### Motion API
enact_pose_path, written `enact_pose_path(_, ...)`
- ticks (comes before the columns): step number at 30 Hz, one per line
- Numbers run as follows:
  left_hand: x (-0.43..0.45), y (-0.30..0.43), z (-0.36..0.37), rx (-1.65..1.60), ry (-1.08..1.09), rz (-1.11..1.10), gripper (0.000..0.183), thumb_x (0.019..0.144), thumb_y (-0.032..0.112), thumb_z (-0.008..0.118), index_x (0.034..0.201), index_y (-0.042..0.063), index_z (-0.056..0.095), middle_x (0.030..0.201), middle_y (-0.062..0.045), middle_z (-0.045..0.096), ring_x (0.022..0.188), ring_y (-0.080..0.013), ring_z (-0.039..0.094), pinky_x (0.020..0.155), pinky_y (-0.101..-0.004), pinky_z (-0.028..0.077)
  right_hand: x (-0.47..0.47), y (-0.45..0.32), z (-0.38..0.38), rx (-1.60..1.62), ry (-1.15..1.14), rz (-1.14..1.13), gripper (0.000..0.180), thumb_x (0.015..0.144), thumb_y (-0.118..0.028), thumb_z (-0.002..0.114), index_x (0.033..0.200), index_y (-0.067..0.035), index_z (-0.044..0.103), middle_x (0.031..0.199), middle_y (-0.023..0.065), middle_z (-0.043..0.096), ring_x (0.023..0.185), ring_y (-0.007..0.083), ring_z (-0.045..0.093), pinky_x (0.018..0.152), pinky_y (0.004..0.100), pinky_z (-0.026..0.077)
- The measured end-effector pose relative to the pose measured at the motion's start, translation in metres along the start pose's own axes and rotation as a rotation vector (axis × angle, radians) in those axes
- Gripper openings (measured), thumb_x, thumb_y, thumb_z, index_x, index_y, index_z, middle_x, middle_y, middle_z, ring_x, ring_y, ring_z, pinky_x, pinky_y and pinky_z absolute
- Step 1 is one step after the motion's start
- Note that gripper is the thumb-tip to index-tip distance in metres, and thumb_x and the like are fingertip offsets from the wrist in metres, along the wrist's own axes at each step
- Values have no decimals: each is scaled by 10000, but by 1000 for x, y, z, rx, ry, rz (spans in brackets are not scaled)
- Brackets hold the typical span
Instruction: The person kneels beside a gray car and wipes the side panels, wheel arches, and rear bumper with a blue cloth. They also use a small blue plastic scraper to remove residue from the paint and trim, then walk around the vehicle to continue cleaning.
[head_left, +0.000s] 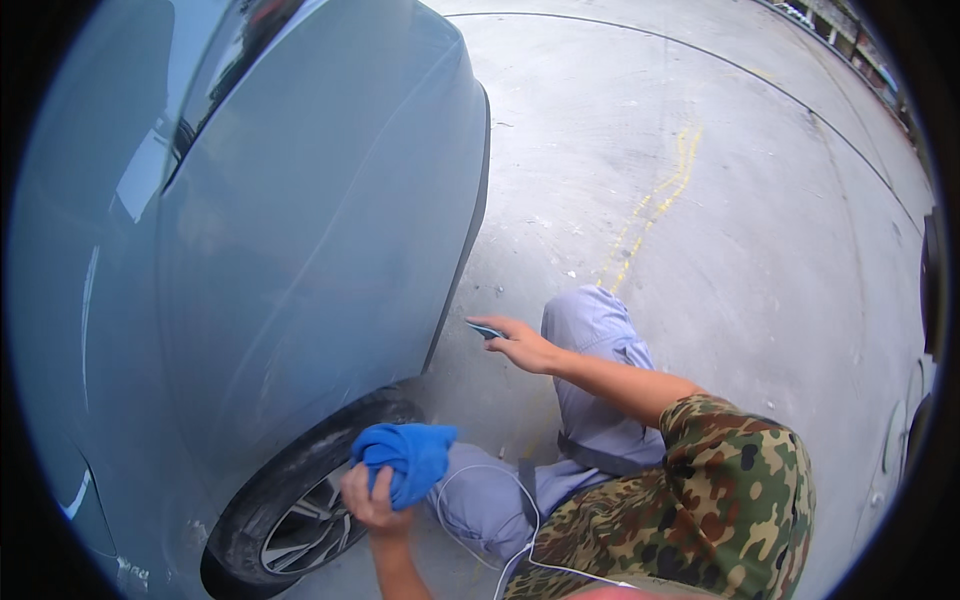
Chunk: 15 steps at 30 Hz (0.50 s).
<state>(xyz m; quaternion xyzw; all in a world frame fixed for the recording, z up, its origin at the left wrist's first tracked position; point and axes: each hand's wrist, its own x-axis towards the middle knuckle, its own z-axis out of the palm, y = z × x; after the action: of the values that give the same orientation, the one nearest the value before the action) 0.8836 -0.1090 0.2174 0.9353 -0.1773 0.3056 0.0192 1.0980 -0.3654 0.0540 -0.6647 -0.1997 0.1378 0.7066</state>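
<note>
A bunched blue cloth (405, 459) is gripped in my left hand (377, 501), in front of the wheel (307, 517) of a grey-blue car. My right hand (517, 343) holds a small, thin, flat piece with a light blue edge (486, 328) between thumb and fingers, just right of the lower edge of the car's bumper; what it is cannot be told. The car's painted body panel (315, 225) fills the left side of the view. Pale scuffs and a long light line show on it. Neither hand visibly touches the paint.
My bent knees in grey-blue trousers (592, 322) are beside the wheel. A white cable (534, 517) hangs in loops over my lap. Yellow lines (652, 214) mark the concrete ground (750, 225). Part of another vehicle (892, 450) is at the right rim.
</note>
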Motion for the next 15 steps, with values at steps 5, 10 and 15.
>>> enact_pose_path(5, 56, -33, -62, 241, 108, 79, 438, 838, 46, 710, 1256, 49, 578, 1178, -239, 584, 1041, -470, 593, 900, -570, 479, 11, 21, -13, 669, 43, 393, 562, 946, -159, 558, 1507, -186, 528, 908, 9, 578, 663, 75, 456, 570, 242, 384)
enact_pose_path(10, 78, -81, -95, 492, 300, -109, 458, 858, 9, 667, 1306, 23, 572, 1279, -262, 562, 1112, -485, 571, 948, -607, 453, 20, 39, -15, 551, 73, 296, 547, 949, -168, 569, 1495, -189, 542, 870, -7, 568, 643, 73, 439, 571, 242, 379)
enact_pose_path(15, 75, -112, -98, 749, 326, 94, 474, 883, 42, 666, 1342, 29, 545, 1303, -265, 557, 1168, -482, 550, 969, -605, 450, 35, 21, -25, 470, 129, 199, 563, 942, -178, 582, 1502, -169, 533, 980, 23, 625, 712, 102, 496, 636, 263, 429)
